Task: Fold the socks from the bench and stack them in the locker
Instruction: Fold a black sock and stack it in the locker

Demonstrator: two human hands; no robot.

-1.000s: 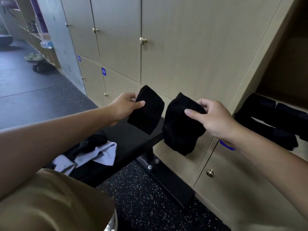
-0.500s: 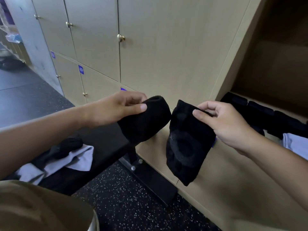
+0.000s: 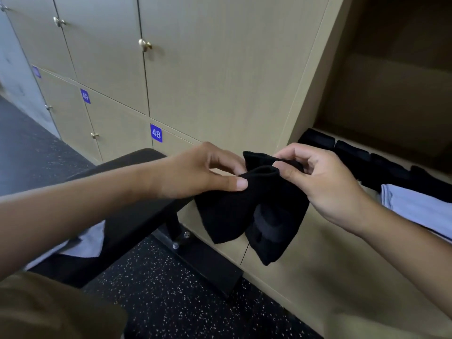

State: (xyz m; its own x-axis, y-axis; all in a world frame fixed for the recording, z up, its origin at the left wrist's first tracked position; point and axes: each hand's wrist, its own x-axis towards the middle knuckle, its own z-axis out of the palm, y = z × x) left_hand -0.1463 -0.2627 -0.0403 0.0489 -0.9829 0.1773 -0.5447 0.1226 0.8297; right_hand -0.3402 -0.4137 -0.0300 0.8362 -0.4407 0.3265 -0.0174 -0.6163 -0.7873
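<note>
- Step in hand, by judgement: pairing two black socks in mid-air ahead of the fold; no fold is made yet
- Left hand [image 3: 200,172] pinches the cuff of the left sock [image 3: 225,214] between thumb and forefingers; the sock hangs free below it
- Right hand [image 3: 320,182] has its fingers curled round the top of the right sock [image 3: 271,231], which also hangs free
- The two cuffs touch and overlap between the hands; the lower ends splay apart, so the pair is not aligned
- The socks hang in front of the locker doors, just beside the end of the bench [image 3: 127,192] and short of the open locker [image 3: 391,77]
- A row of folded socks [image 3: 352,155] already lies on the locker shelf, with a pale folded cloth [image 3: 420,206] near it
- Next move calls for laying one sock flat on the other, toes and cuffs matched, then doubling them over
- Risk: one cuff slipping from the pinch while the grip changes
</note>
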